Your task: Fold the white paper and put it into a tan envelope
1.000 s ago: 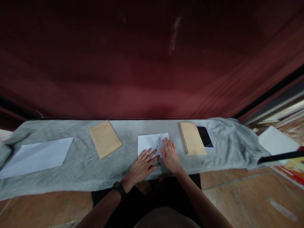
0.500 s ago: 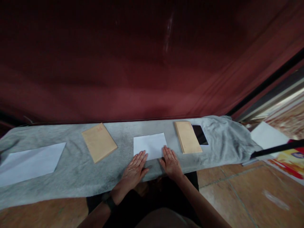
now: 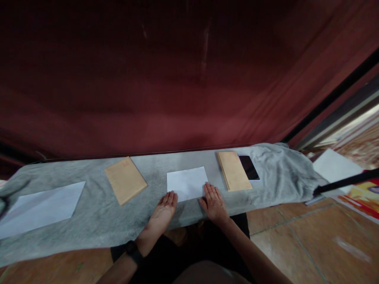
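A white sheet of paper lies flat in front of me on the grey cloth. My left hand rests at its lower left corner, fingers close together and touching the edge; the thumb is hidden. At the lower right corner, my right hand lies flat with fingers stretched out and thumb apart, fingertips on or just beside the paper's edge. To the left is a brown envelope, set at an angle. A stack of brown envelopes lies right of the paper.
A dark-screened phone lies partly beside the envelope stack. Larger white paper covers the left end of the cloth-covered surface. A dark red wall rises behind. White board and colourful printed sheet stand at the right.
My left hand has slid left and down from the paper's surface to its corner, its thumb turning out of sight. My right hand stays in place. The view has shifted slightly.
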`<control>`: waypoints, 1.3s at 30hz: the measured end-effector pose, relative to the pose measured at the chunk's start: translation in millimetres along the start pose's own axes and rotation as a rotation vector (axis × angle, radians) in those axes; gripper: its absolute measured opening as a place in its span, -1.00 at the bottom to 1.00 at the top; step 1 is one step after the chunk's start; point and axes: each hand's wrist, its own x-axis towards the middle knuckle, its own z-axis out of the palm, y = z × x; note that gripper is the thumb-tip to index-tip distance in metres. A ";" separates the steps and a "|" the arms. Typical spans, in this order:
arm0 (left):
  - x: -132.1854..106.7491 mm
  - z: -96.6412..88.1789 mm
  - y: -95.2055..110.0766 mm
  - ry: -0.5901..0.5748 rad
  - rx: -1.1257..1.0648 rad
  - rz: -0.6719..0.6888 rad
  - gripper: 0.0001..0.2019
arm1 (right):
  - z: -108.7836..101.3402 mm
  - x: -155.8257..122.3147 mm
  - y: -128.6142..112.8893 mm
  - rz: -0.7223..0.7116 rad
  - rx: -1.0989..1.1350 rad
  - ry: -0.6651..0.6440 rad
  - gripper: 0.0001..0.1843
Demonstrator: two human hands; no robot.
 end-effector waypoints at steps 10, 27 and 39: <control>21.1 -46.0 -5.6 -0.045 -0.400 -0.036 -0.49 | -3.2 24.7 -53.7 -0.117 0.186 -0.048 -0.42; 45.4 -67.5 28.8 0.050 -1.836 -0.854 -0.50 | -88.9 103.1 -45.7 0.598 1.607 0.388 -0.64; 56.3 -34.8 19.3 0.051 -1.719 -0.818 -0.41 | -18.9 42.0 2.9 0.684 1.116 0.303 -0.36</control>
